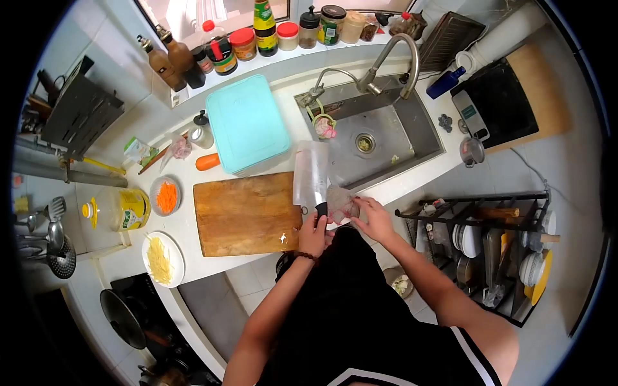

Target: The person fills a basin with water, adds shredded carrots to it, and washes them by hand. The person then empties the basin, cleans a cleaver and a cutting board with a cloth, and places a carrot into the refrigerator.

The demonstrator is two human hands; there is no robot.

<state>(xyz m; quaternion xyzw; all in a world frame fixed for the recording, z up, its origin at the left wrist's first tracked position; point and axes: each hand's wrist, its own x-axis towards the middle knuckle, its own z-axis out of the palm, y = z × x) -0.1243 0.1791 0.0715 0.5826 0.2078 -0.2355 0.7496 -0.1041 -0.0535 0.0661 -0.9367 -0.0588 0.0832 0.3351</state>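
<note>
My left hand [312,237], with a beaded bracelet at the wrist, is closed around the black handle of a cleaver [310,174]. The wide blade points away from me, over the strip between the cutting board and the sink. Just right of the handle hangs a greyish-pink cloth [342,204] at the counter's front edge. My right hand [374,220] has its fingers on the cloth's right side, and part of the grip is hidden. A wooden cutting board [244,215] lies left of the cleaver, with small wet marks near its front right corner.
A turquoise-lidded box [248,122] stands behind the board. The steel sink [412,122] lies to the right. At left are a bowl of shredded carrot [167,197], a plate of pale strips [161,258] and an oil bottle [119,209]. A dish rack [473,225] stands at lower right.
</note>
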